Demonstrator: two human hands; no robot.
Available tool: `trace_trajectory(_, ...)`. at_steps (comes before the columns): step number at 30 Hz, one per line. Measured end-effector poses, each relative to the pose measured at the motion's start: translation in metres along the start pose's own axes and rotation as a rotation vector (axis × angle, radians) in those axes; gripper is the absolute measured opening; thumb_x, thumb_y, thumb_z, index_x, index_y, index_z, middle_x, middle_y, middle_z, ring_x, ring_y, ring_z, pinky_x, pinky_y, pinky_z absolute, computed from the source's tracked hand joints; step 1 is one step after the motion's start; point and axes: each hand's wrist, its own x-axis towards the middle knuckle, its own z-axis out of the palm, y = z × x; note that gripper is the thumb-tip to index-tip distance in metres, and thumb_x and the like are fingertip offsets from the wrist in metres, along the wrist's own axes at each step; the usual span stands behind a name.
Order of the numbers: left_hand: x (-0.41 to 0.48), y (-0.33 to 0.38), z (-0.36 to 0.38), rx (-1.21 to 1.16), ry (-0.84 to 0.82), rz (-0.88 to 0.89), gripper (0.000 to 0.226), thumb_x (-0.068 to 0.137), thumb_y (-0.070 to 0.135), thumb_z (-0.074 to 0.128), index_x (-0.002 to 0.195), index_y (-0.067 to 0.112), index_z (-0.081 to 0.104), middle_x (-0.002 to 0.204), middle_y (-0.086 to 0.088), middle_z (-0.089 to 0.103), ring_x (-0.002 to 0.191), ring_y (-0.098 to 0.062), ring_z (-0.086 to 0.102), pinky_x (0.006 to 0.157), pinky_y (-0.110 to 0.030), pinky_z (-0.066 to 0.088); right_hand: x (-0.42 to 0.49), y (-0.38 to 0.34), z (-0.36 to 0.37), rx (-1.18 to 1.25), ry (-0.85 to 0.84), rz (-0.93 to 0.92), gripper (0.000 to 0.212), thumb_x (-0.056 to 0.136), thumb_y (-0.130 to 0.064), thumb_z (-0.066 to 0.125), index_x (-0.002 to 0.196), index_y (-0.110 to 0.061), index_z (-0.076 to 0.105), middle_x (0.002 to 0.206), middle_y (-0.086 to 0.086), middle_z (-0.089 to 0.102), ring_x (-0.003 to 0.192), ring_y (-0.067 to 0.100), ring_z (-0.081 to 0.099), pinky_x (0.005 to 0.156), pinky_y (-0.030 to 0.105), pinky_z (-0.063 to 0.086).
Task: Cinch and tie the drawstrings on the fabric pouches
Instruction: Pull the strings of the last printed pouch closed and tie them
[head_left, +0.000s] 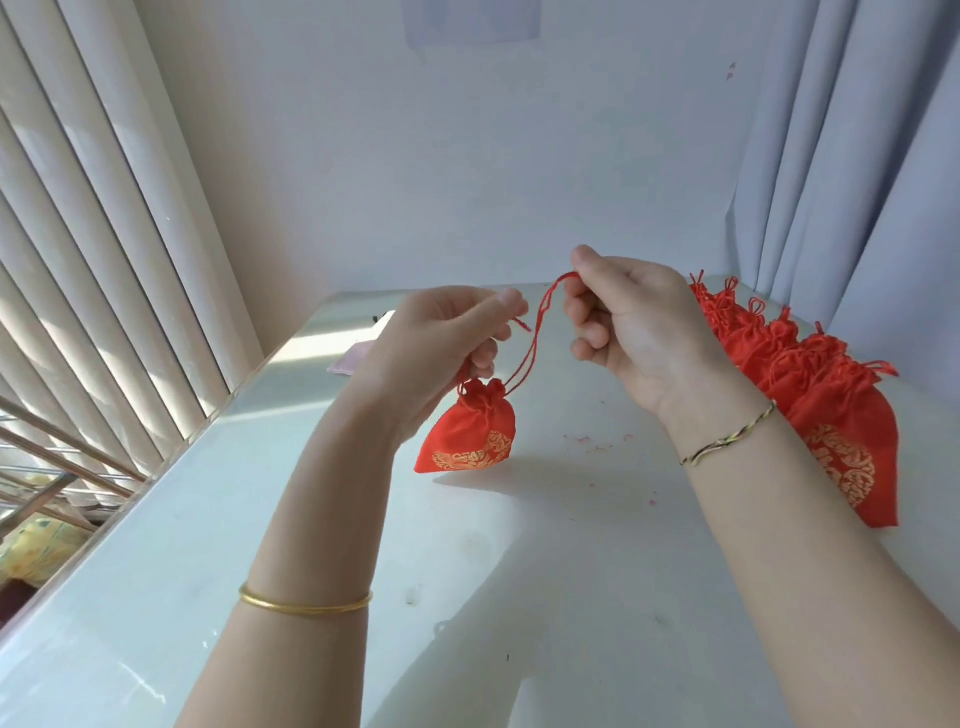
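The left hand (447, 338) is curled. Its thumb and forefinger pinch a short frayed end of the red drawstring (540, 317), and its lower fingers close on cord at the neck of the small red pouch (470, 431). The right hand (628, 322), up and to the right of the pouch, pinches the top of a long loop of the same string between thumb and forefinger, with its other fingers folded into the palm.

The pouch hangs from these cords just under the left hand, clear of the white table (519, 571). Its mouth is already gathered into pleats and its gold print faces the camera.

The cinching looks nearly done and the knot is probably next. To tie it well, keep both strands taut so the pleats do not loosen, and form the knot close against the neck. Pull both strands evenly, since the string is thin and its end is fraying.

Well to the right of the pouch, a pile of red pouches (815, 379) lies on the table with its looped strings pointing away. Red thread scraps (597, 441) dot the surface just right of the pouch. Vertical blinds (104, 234) hang far to its left, and a pale curtain (857, 156) hangs beyond the pile.
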Motion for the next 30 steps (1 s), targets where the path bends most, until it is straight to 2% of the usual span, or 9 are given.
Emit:
trace_trajectory(3,-0.005,0.005,0.002,0.149,-0.044,-0.016,0.025,0.084,0.018,0.066,0.099,-0.002,0.068,0.060,0.001,0.045,0.053,-0.010,0.041,0.061,-0.025,0.041,-0.004,-0.005,0.004,0.003,-0.018,-0.015,0.032,0.093,-0.026,0.055,0.065,-0.011,0.058,0.051,-0.002,0.050,0.036,0.007,0.035,0.040,0.020,0.039)
trace_trajectory(6,-0.006,0.007,0.007,0.229,-0.071,0.004,0.018,0.084,0.016,0.067,0.089,-0.001,0.069,0.055,-0.001,0.042,0.051,-0.012,0.039,0.059,-0.026,0.040,-0.007,-0.009,0.007,0.026,-0.053,-0.018,0.031,0.093,-0.025,0.055,0.067,-0.009,0.059,0.050,-0.002,0.051,0.035,0.006,0.035,0.039,0.020,0.039)
trace_trajectory(11,-0.004,0.006,0.007,0.079,-0.062,-0.002,0.015,0.090,0.010,0.058,0.085,0.002,0.069,0.058,-0.001,0.050,0.047,-0.010,0.040,0.052,-0.020,0.041,-0.001,-0.004,0.002,-0.062,-0.031,0.029,0.045,0.098,-0.041,0.037,0.085,-0.011,0.067,0.068,0.005,0.066,0.039,0.011,0.038,0.041,0.022,0.039)
trace_trajectory(13,-0.002,0.005,0.005,-0.001,-0.053,0.005,0.017,0.092,0.010,0.054,0.086,0.001,0.067,0.056,0.001,0.052,0.046,-0.007,0.041,0.050,-0.018,0.042,0.000,-0.002,-0.002,-0.180,-0.089,0.089,0.036,0.097,-0.033,0.039,0.092,-0.011,0.067,0.080,0.007,0.068,0.042,0.012,0.040,0.042,0.022,0.038)
trace_trajectory(15,-0.002,0.004,0.003,-0.053,-0.039,0.015,0.018,0.093,0.010,0.052,0.085,0.001,0.067,0.056,0.003,0.055,0.045,-0.006,0.042,0.050,-0.017,0.042,-0.002,-0.001,-0.003,-0.277,-0.236,0.132,0.022,0.091,-0.024,0.049,0.090,-0.012,0.067,0.085,0.008,0.068,0.046,0.012,0.045,0.044,0.022,0.038)
trace_trajectory(18,-0.001,0.003,0.000,-0.082,-0.028,0.030,0.019,0.094,0.010,0.051,0.086,0.004,0.067,0.059,0.004,0.058,0.046,-0.005,0.043,0.050,-0.017,0.043,-0.005,0.003,-0.002,-0.350,-0.343,0.119,0.012,0.089,-0.019,0.056,0.084,-0.013,0.066,0.079,0.004,0.066,0.049,0.009,0.048,0.046,0.020,0.040)
trace_trajectory(24,0.000,0.002,-0.006,-0.097,0.037,-0.001,0.014,0.092,0.009,0.055,0.094,0.003,0.068,0.067,0.001,0.068,0.049,-0.004,0.051,0.050,-0.016,0.045,-0.003,0.002,-0.003,-0.406,-0.222,-0.059,0.014,0.087,-0.017,0.062,0.074,-0.011,0.064,0.063,-0.005,0.062,0.046,0.004,0.047,0.044,0.016,0.039)
trace_trajectory(28,0.000,0.001,-0.006,-0.040,0.055,0.023,0.010,0.086,-0.001,0.059,0.085,0.003,0.068,0.068,-0.004,0.065,0.056,-0.010,0.055,0.055,-0.017,0.046,-0.008,-0.005,-0.007,-0.552,-0.392,-0.052,0.016,0.083,-0.011,0.062,0.067,-0.008,0.063,0.054,-0.010,0.061,0.050,0.005,0.050,0.045,0.017,0.040)
trace_trajectory(30,-0.001,0.001,-0.003,-0.002,0.022,0.024,0.011,0.085,-0.005,0.059,0.087,0.002,0.067,0.074,-0.006,0.065,0.057,-0.011,0.056,0.057,-0.018,0.048,-0.009,-0.004,-0.007,-0.560,-0.412,-0.012,0.024,0.085,-0.019,0.060,0.063,-0.010,0.063,0.057,-0.007,0.062,0.055,0.009,0.052,0.048,0.020,0.041)
